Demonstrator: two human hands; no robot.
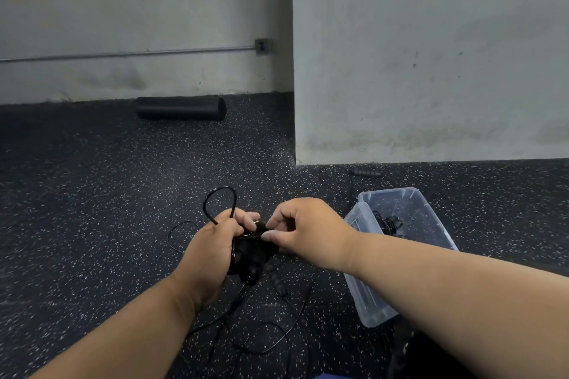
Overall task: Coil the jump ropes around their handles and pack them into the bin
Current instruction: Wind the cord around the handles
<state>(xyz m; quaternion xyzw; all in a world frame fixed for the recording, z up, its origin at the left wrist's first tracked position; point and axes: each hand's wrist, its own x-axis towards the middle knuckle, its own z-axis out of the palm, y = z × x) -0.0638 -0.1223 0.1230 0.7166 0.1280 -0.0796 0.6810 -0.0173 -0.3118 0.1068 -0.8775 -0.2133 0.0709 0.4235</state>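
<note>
- My left hand (212,243) has its grip clamped around a pair of black ribbed jump-rope handles (248,258), held together above the dark speckled rubber floor (92,194).
- My right hand (303,231) pinches the thin black rope cord (257,229) between thumb and fingertips at the top of the handles, its grip closed on the cord.
- A loop of that cord (220,203) stands up from my left fist; more slack cord (261,338) trails across the floor below my hands.
- Another black ribbed handle (277,281) lies on the floor just under the bundle.
- The clear plastic bin (397,252) sits on the floor to my right, with a coiled black jump rope (389,223) already inside it.
- A black foam roller (181,108) lies by the grey wall (431,55), well apart from me.
</note>
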